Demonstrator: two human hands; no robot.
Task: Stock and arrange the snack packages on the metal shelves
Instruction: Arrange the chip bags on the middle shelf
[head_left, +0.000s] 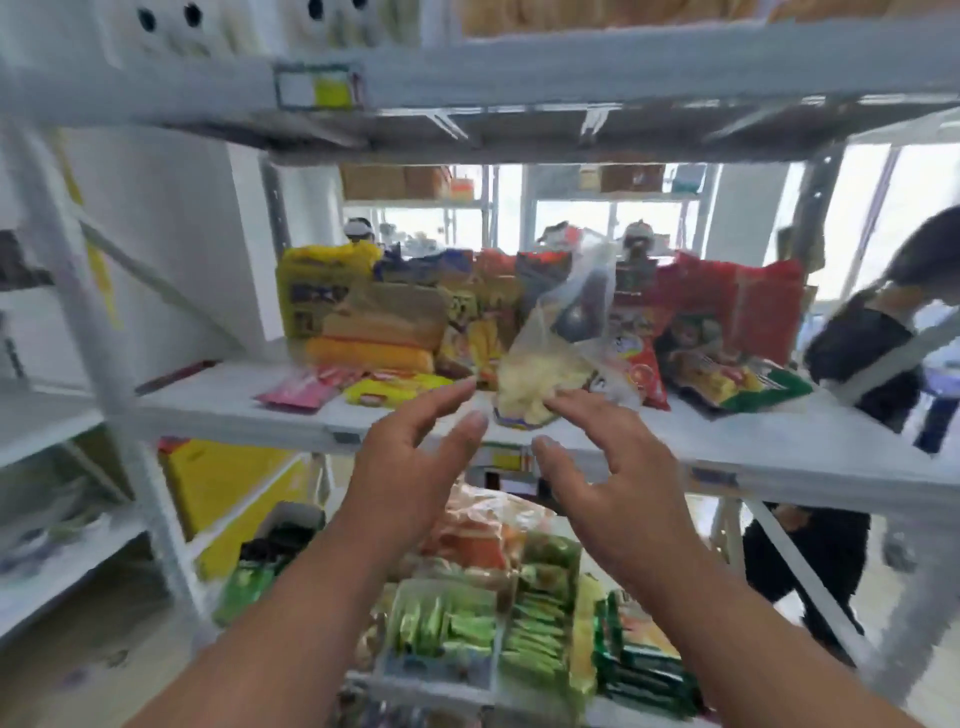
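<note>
No print on the snack packages (519, 332) or the shelf-edge tag (318, 87) is sharp enough to read.

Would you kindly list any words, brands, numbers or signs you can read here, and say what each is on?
No text can be read in this picture.
Price tag on the upper shelf rail: blurred.
Yellow package on the middle shelf: print smeared.
Red package: print smeared.
Clear bag of chips: no legible label.
</note>
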